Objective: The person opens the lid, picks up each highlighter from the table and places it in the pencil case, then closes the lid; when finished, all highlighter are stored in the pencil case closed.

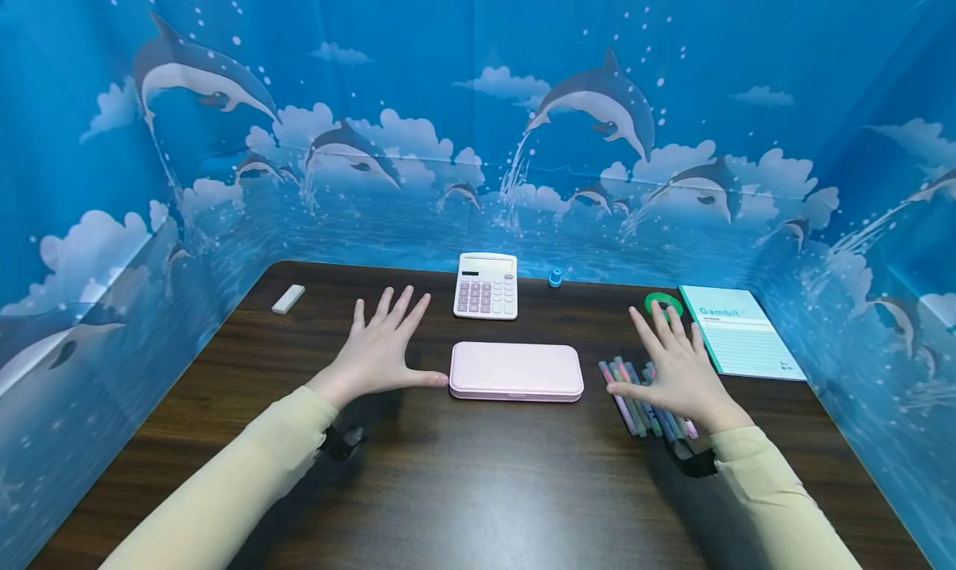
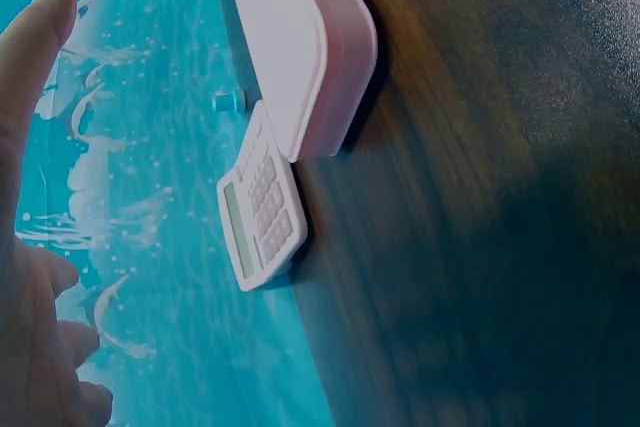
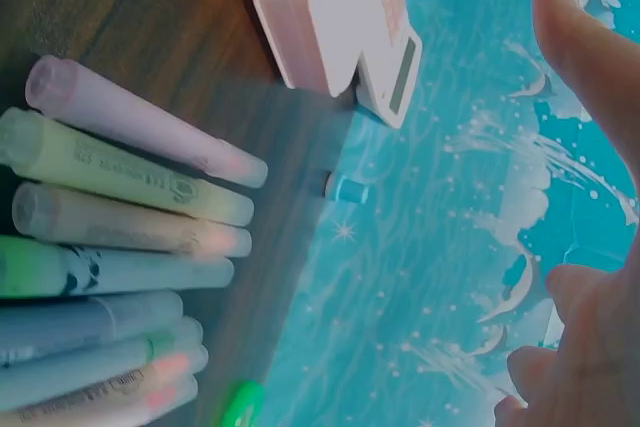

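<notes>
A closed pink pencil case (image 1: 516,371) lies at the middle of the table. My left hand (image 1: 384,346) is spread with straight fingers to its left, the thumb tip right at the case's edge in the head view. My right hand (image 1: 675,371), also spread and holding nothing, hovers over a row of highlighter pens (image 1: 631,412) to the right of the case. Several pens in pale purple, green, orange and blue show in the right wrist view, among them a light purple pen (image 3: 140,117). Part of the row is hidden under the hand in the head view.
Behind the case lies a white calculator (image 1: 485,286), with a small blue sharpener-like object (image 1: 555,278) to its right. A white eraser (image 1: 288,299) lies at the far left. A green tape ring (image 1: 663,299) and a notebook (image 1: 743,331) lie at the back right, before a dolphin-print curtain (image 1: 478,138).
</notes>
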A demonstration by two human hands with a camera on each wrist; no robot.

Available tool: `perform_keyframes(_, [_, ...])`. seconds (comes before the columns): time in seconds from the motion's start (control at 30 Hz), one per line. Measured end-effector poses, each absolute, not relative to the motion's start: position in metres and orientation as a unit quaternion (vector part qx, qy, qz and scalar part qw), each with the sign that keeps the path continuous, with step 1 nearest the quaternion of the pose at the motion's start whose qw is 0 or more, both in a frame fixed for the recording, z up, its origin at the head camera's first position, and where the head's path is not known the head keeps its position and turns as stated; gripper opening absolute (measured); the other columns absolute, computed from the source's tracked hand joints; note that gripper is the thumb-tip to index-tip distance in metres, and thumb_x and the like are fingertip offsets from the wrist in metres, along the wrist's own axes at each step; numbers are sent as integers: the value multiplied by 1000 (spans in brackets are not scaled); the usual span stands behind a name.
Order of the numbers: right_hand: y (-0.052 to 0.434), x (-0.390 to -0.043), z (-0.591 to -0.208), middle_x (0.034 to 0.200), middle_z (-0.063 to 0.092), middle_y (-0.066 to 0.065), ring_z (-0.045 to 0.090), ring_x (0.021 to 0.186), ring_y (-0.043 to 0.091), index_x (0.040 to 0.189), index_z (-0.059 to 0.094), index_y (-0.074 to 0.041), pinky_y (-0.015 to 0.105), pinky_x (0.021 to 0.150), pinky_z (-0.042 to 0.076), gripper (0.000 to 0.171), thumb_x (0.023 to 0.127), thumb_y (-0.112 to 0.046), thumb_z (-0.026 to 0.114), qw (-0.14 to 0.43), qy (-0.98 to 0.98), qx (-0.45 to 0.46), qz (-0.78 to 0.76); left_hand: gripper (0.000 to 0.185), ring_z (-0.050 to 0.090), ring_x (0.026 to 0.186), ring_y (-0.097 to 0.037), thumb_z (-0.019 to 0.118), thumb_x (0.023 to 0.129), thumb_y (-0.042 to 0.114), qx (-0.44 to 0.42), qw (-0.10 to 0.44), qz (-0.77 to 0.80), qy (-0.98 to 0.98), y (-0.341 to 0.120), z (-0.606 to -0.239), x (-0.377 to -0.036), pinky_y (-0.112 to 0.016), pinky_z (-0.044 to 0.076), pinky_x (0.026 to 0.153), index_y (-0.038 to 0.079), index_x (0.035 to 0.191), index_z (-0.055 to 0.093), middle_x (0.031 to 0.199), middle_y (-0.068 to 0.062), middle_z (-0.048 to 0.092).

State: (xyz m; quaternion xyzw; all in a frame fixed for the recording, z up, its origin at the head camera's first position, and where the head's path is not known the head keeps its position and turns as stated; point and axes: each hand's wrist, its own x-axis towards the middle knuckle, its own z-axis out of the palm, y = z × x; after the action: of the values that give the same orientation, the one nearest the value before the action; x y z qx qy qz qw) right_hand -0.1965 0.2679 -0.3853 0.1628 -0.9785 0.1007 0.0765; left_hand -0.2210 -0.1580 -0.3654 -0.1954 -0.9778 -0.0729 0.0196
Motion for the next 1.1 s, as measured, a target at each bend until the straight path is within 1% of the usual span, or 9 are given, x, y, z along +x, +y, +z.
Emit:
perform_keyframes(0.13, [264,-198,-391,158,0,19,-2,144,42,154,4,-17,66,108,-4,114,74,-71,62,70,-978,167,106,121,1,145,-37,57,65,83,-206,20,-83,-975,-156,-369,-223,-63,4,111,16,154,11,159,-13,6])
perform_keyframes(0.23, [261,-201,-396,158,4,20,2,144,42,154,7,-12,65,109,-3,115,73,-71,63,59,-979,166,105,121,5,145,-35,61,65,80,-208,16,-99,-973,-154,-373,-225,-58,9,113,13,154,13,159,-13,9])
perform_keyframes(0.37, [254,-205,-402,157,8,21,4,144,41,153,10,-6,65,109,-1,115,73,-66,67,41,-980,163,109,120,9,146,-32,66,66,74,-208,3,-130,-969,-150,-379,-228,-52,13,115,9,153,14,158,-13,12])
perform_keyframes(0.47, [248,-208,-407,157,10,21,5,144,41,152,12,-4,64,110,0,114,73,-62,70,30,-978,166,124,121,12,145,-30,69,66,71,-210,-7,-148,-966,-147,-384,-230,-49,15,115,6,153,15,158,-13,14])
perform_keyframes(0.53, [245,-209,-410,157,12,20,7,144,41,152,13,-4,63,110,2,114,73,-62,71,27,-976,171,133,121,15,145,-30,71,66,70,-214,-13,-158,-964,-145,-388,-231,-48,18,114,5,152,16,158,-13,16])
perform_keyframes(0.63, [238,-211,-414,157,14,20,11,143,41,151,16,-2,63,110,7,114,72,-63,71,21,-973,180,144,121,21,143,-30,71,65,70,-208,-25,-174,-962,-141,-393,-232,-48,25,112,6,152,16,157,-12,18])
perform_keyframes(0.77, [228,-213,-418,156,17,20,15,142,41,150,19,0,61,111,12,110,73,-58,72,16,-969,195,153,118,30,140,-31,72,66,69,-194,-36,-197,-960,-137,-402,-235,-48,32,108,7,152,19,156,-12,22])
perform_keyframes(1.0, [210,-216,-426,155,23,18,18,143,37,149,24,-1,55,113,16,103,75,-50,75,10,-963,210,166,115,35,137,-31,72,65,68,-211,-58,-192,-957,-133,-418,-241,-46,33,108,7,151,25,154,-13,28])
perform_keyframes(1.1, [203,-218,-429,155,24,18,20,142,37,149,26,-1,54,112,18,98,77,-43,76,13,-959,225,174,110,34,138,-28,75,67,61,-235,-76,-196,-949,-130,-422,-243,-43,31,110,7,150,27,154,-11,29])
